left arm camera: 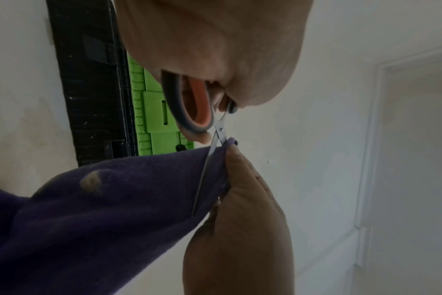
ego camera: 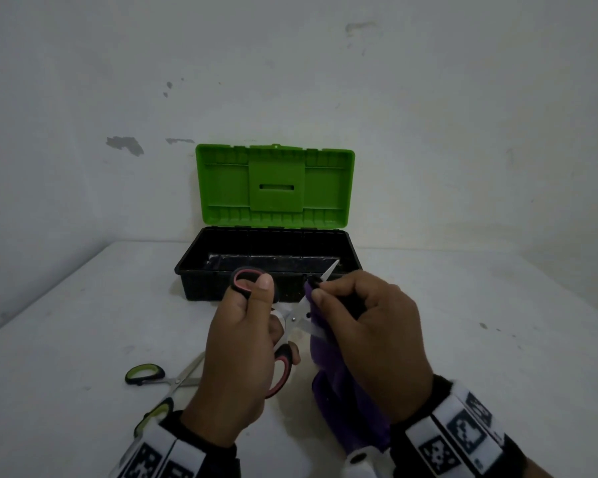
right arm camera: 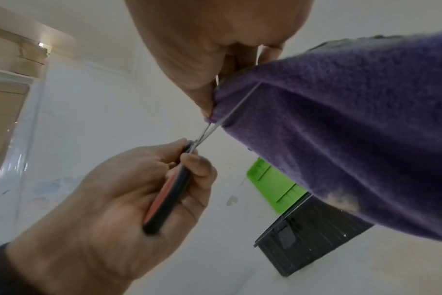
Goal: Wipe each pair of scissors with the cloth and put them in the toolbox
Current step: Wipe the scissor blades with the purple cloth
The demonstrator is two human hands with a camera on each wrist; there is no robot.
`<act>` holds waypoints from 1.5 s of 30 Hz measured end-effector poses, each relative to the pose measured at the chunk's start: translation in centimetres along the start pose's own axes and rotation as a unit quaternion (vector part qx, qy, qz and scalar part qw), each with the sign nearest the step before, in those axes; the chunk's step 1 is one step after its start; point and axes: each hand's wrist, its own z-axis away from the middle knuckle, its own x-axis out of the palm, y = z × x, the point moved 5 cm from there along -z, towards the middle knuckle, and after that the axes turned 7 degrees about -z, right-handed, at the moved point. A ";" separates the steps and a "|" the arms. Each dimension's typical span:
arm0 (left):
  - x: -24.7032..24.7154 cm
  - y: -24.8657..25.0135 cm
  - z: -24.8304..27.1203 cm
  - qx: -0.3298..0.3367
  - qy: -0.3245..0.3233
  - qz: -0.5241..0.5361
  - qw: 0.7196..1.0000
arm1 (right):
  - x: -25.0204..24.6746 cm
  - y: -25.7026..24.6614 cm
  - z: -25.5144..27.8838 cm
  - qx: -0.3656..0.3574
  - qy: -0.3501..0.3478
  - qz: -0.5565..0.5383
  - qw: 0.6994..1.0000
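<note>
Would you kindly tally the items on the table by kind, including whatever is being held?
Scissors: 2, red-handled scissors and green-handled scissors
Cloth: 1, purple cloth
Toolbox: 1, toolbox
Total: 4

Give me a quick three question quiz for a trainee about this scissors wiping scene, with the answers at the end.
1. True or false: the toolbox lid is closed.
2. Which hand pinches the purple cloth around a blade? A) left hand B) right hand
3. Fill in: the scissors lying on the table have ___ handles.

Key: 1. False, the green lid stands open. 2. B; the left hand grips the red-handled scissors. 3. Green; the green-handled scissors lie by the left wrist.
</note>
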 end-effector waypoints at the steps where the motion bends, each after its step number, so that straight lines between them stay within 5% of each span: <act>1: -0.1 0.1 0.0 0.006 0.003 -0.006 1.000 | 0.3 -0.1 0.3 0.013 -0.014 -0.015 1.000; 6: -0.3 0.3 0.0 0.034 0.006 -0.025 0.999 | 0.2 0.9 0.2 0.077 0.010 -0.049 0.996; 20: -0.6 1.0 0.3 0.069 -0.007 -0.026 0.997 | -0.1 0.2 0.1 0.080 0.015 -0.058 0.995; 24: -0.4 0.7 0.3 0.061 -0.019 -0.007 0.998 | -1.3 1.3 -1.2 0.095 0.074 -0.068 0.990; 29: -0.4 0.9 0.3 0.068 -0.014 -0.009 0.998 | -0.3 0.4 -0.3 0.091 0.026 -0.066 0.993; 34: -0.3 0.6 0.3 0.053 -0.032 -0.010 0.998 | -1.6 2.5 -2.1 0.130 0.082 -0.098 0.983; 40: -1.2 0.9 0.0 0.126 0.005 -0.118 0.985 | -3.8 3.3 -3.1 0.134 0.112 -0.066 0.982; 45: -0.3 1.6 0.6 0.223 0.042 -0.184 0.956 | -1.4 0.6 -1.1 0.094 0.009 -0.038 0.995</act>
